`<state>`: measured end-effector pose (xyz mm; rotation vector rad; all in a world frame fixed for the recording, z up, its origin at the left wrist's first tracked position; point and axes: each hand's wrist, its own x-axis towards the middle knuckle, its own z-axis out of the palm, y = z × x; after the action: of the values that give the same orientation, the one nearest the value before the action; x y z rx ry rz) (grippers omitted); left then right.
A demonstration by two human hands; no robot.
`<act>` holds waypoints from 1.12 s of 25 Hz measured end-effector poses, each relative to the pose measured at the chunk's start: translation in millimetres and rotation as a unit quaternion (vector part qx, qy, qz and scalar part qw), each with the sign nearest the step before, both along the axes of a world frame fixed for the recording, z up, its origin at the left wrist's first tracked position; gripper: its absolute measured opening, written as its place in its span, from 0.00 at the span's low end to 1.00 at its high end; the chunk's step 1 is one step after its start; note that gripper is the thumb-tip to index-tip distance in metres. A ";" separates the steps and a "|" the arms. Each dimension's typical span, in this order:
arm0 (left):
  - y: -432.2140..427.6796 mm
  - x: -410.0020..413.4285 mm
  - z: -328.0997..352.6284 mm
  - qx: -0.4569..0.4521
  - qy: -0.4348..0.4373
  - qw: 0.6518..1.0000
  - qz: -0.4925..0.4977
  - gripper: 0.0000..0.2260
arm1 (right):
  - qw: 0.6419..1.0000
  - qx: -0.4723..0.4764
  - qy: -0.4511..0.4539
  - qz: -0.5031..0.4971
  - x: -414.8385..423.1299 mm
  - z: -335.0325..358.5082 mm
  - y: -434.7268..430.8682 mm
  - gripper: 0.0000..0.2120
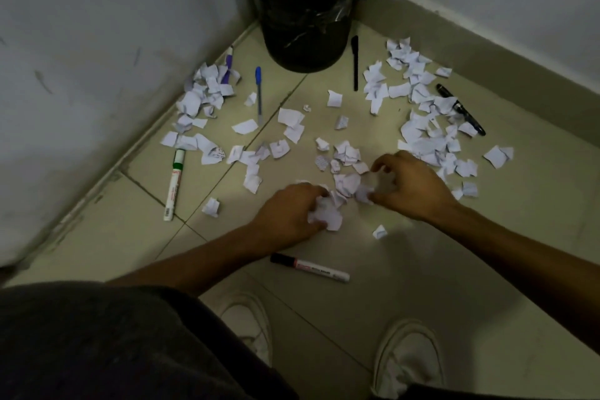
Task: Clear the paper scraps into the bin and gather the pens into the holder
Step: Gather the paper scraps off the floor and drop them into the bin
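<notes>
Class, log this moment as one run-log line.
phase: gathering scraps | left hand: grips scraps | right hand: pinches scraps | bin: upright | pens: ungathered

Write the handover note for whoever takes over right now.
Left hand grips a wad of scraps.
Right hand pinches one scrap beside it.
Bin stands in the corner; its contents are hidden.
Loose scraps lie in a left heap, a right heap and between.
On the floor: green marker, black-capped marker, blue pen, black pen, purple pen, thick black pen.
Holder not in view.
Done: nothing that shows. Left: bin the scraps, gather all six pens.
</notes>
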<state>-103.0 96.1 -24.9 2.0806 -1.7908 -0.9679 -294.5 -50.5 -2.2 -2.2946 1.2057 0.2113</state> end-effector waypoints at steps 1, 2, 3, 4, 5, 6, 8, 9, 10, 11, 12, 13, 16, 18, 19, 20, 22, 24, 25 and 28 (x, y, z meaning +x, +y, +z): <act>6.2 17.3 6.2 -0.009 -0.018 0.999 0.036 0.21 | 0.998 0.021 0.051 0.005 -2.8 4.2 0.1 0.35; 16.1 37.0 12.4 -0.024 -0.056 0.996 0.068 0.20 | 0.993 0.047 0.108 0.013 -6.9 6.2 2.2 0.40; 30.3 58.5 16.1 -0.039 -0.113 0.988 0.099 0.20 | 0.985 0.066 0.154 0.031 -10.9 5.1 7.0 0.44; 45.2 76.6 17.7 -0.037 -0.170 0.977 0.125 0.21 | 0.978 0.075 0.186 0.051 -16.0 1.0 14.9 0.44; 59.4 90.6 18.5 -0.005 -0.215 0.966 0.143 0.23 | 0.974 0.078 0.200 0.072 -18.7 -4.8 24.2 0.42; 71.5 99.5 16.6 0.043 -0.234 0.959 0.155 0.25 | 0.974 0.078 0.193 0.087 -19.3 -11.4 32.8 0.39; 82.2 103.0 2.6 0.069 -0.200 0.961 0.179 0.20 | 0.982 0.072 0.139 0.102 -13.1 -20.8 38.1 0.29; 80.5 101.2 -4.2 0.046 -0.173 0.966 0.186 0.16 | 0.986 0.071 0.108 0.101 -7.4 -22.8 34.6 0.24; 75.1 99.5 -8.7 0.021 -0.148 0.971 0.186 0.13 | 0.990 0.069 0.073 0.100 -1.4 -25.1 29.1 0.21; 66.6 97.2 -13.1 -0.002 -0.127 0.975 0.183 0.11 | 0.992 0.068 0.038 0.097 5.0 -27.0 23.2 0.19; 55.0 92.6 -15.9 -0.022 -0.107 0.978 0.180 0.10 | 0.994 0.072 0.004 0.087 10.9 -27.9 18.0 0.18; 41.7 86.1 -17.5 -0.039 -0.089 0.980 0.175 0.09 | 0.994 0.081 -0.027 0.072 15.5 -28.2 13.5 0.17; 10.9 63.0 -12.4 -0.074 -0.020 0.982 0.172 0.16 | 0.993 0.055 -0.099 0.034 20.5 -22.6 1.3 0.13; 0.8 61.6 -2.2 -0.096 -0.011 0.977 0.190 0.24 | 0.992 -0.038 -0.120 -0.026 9.3 -13.4 -19.0 0.14; 0.0 68.1 -0.3 -0.106 -0.036 0.975 0.191 0.29 | 0.990 -0.080 -0.096 -0.067 -0.1 -11.2 -32.6 0.18; -1.4 77.7 0.1 -0.098 -0.074 0.974 0.188 0.35 | 0.988 -0.095 -0.044 -0.109 -11.8 -10.4 -47.8 0.25; -6.2 96.6 -2.0 -0.028 -0.146 0.975 0.164 0.45 | 0.982 -0.044 0.064 -0.170 -33.3 -15.0 -70.0 0.37; -18.1 98.9 -10.8 0.036 -0.157 0.981 0.108 0.46 | 0.983 -0.004 0.084 -0.160 -42.0 -26.5 -74.1 0.41; -24.3 93.0 -15.7 0.045 -0.143 0.986 0.077 0.44 | 0.988 0.000 0.075 -0.136 -38.5 -33.3 -69.5 0.40; -36.8 72.5 -23.2 -0.018 -0.092 0.995 0.023 0.39 | 0.999 -0.011 0.030 -0.035 -7.5 -39.3 -46.0 0.31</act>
<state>-30.5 59.3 -48.1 2.2426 -1.8206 -0.7491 -301.9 -96.5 -41.4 -2.2740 1.3227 0.2430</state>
